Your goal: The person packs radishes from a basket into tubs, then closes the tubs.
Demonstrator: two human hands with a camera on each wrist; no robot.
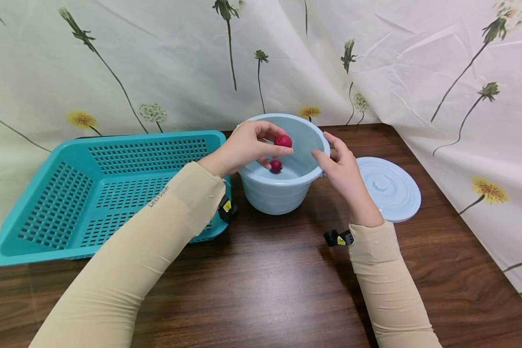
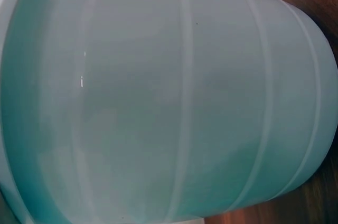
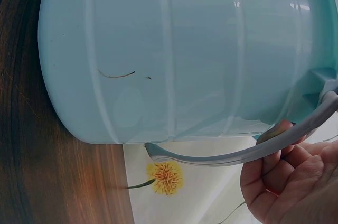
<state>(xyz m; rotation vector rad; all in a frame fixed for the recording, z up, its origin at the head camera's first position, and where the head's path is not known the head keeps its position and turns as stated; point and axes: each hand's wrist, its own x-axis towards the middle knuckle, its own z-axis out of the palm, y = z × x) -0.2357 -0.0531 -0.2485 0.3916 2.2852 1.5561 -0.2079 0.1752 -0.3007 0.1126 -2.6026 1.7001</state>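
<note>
A light blue bucket [image 1: 274, 195] stands upright on the table. Over its opening, my left hand [image 1: 254, 145] holds a small round red radish [image 1: 283, 140] between thumb and fingers. Another red radish [image 1: 276, 166] is inside the bucket, below the left fingertips. At the bucket's right side my right hand [image 1: 341, 164] grips the rim, thumb toward the inside and fingers outside. In the right wrist view those fingers curl beside the grey handle [image 3: 232, 156], which hangs down the side. The left wrist view shows only the bucket's ribbed wall [image 2: 158, 97]; the left hand is out of it.
Left of the bucket, a teal perforated basket [image 1: 80, 145] lies close against it. A round light blue lid [image 1: 393, 188] rests on the brown wooden table [image 1: 265, 280] to the right. Behind everything hangs a flower-patterned cloth [image 1: 165, 58].
</note>
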